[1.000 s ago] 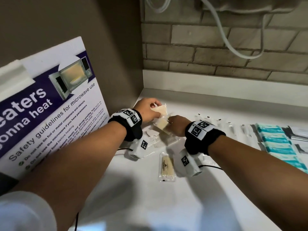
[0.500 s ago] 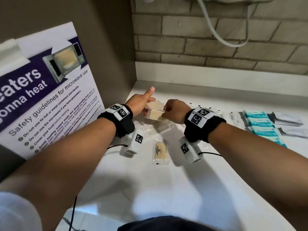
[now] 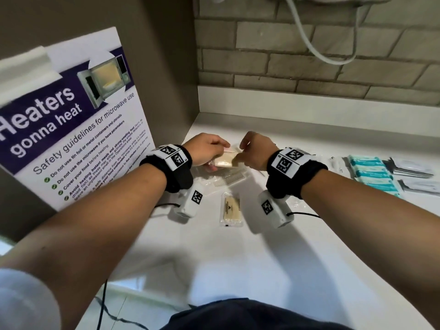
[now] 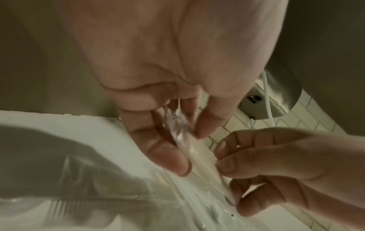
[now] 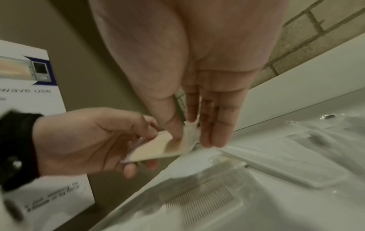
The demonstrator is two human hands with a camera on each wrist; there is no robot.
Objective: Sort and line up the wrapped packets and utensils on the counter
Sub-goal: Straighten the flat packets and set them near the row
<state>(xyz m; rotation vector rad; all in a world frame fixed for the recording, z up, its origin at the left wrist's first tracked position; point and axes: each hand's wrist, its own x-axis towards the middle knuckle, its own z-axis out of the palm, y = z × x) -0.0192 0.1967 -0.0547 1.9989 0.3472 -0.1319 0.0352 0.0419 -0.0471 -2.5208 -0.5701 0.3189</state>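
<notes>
A beige packet in a clear wrapper [image 3: 226, 160] is held just above the counter [image 3: 238, 258] between both hands. My left hand [image 3: 213, 152] pinches its left end; the left wrist view shows the crinkled wrapper [image 4: 177, 132] between thumb and fingers. My right hand [image 3: 246, 151] pinches the right corner [image 5: 190, 132] with thumb and straightish fingers. A second beige packet [image 3: 231, 209] lies flat on the counter nearer to me. Wrapped combs [image 3: 228, 181] lie under the hands.
A row of teal packets [image 3: 371, 175] and dark wrapped utensils [image 3: 414, 170] lies at the right. A microwave safety sign [image 3: 71, 129] leans on the left wall. A brick wall with a white cable [image 3: 307, 41] stands behind the counter.
Both hands rose from the pile with the beige packet between them. The left thumb, raised half a second ago, has come down on the packet.
</notes>
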